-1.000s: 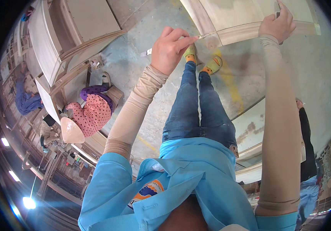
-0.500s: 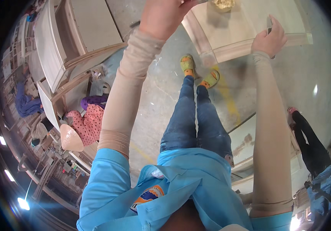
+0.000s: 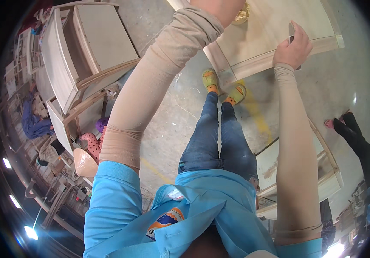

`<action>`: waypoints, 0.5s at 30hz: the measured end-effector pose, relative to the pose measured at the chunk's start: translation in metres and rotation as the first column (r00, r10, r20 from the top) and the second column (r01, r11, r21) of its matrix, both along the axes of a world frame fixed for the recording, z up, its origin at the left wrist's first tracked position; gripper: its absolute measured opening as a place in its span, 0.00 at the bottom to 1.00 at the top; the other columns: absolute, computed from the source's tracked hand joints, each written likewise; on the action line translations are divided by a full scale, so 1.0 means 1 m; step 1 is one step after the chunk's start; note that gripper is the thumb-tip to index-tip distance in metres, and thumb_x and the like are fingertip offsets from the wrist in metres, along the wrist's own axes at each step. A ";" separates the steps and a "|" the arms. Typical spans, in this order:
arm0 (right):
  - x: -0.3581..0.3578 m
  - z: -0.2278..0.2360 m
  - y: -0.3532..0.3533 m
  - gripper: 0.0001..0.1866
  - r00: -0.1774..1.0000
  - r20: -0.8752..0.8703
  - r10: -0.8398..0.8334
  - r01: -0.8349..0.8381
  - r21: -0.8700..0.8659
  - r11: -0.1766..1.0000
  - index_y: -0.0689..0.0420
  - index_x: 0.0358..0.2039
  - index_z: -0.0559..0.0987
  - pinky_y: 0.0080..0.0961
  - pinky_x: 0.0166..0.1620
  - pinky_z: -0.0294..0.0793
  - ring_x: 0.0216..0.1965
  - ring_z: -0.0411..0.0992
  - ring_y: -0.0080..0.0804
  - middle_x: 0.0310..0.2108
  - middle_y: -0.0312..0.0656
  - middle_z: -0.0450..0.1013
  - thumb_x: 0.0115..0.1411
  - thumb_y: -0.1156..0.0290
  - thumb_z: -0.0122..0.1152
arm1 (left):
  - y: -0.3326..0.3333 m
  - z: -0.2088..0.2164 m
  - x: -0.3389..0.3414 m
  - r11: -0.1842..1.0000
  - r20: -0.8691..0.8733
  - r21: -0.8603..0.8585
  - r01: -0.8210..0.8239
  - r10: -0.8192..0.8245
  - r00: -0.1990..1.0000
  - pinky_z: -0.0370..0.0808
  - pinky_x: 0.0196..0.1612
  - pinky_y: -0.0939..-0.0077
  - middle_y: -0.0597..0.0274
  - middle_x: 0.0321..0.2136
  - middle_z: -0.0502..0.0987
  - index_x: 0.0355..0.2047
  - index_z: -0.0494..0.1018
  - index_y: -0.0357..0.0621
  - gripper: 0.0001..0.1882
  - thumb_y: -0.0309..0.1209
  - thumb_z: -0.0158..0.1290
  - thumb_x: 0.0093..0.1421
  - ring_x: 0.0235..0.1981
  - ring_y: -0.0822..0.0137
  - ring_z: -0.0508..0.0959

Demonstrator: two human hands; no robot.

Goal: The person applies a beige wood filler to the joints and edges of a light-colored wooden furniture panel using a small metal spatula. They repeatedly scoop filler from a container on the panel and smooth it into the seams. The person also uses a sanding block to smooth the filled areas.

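Here, the right hand has closed its grip on a flat dark tool near the pale wooden panel, grey concrete floor beyond its edge; the left hand's grip (fingers unseen) I cannot tell.

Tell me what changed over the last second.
The bare left hand moved forward and rightward, from near the corner of the pale wood-edged panel to over it; its fingers are out of frame, so its hold is unclear. A crumpled gold lump came into view beside it. The right hand still grips a dark flat object at the panel's edge.
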State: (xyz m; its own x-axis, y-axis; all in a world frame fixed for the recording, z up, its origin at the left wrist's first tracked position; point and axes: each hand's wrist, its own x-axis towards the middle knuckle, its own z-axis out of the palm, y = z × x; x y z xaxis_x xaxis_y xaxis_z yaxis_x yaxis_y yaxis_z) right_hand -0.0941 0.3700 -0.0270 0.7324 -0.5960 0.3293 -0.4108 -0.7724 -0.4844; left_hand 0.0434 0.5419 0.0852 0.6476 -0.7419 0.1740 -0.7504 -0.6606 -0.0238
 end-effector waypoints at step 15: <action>0.002 0.008 0.005 0.31 1.000 0.022 -0.023 0.024 -0.079 0.997 0.42 0.51 0.76 0.33 0.57 0.63 0.53 0.68 0.32 0.51 0.29 0.73 0.45 0.82 0.52 | 0.031 0.003 0.003 0.950 -0.431 -0.282 -0.136 0.002 0.903 0.77 0.33 0.62 0.51 0.22 0.79 0.25 0.80 0.39 0.06 0.29 0.61 0.50 0.27 0.53 0.80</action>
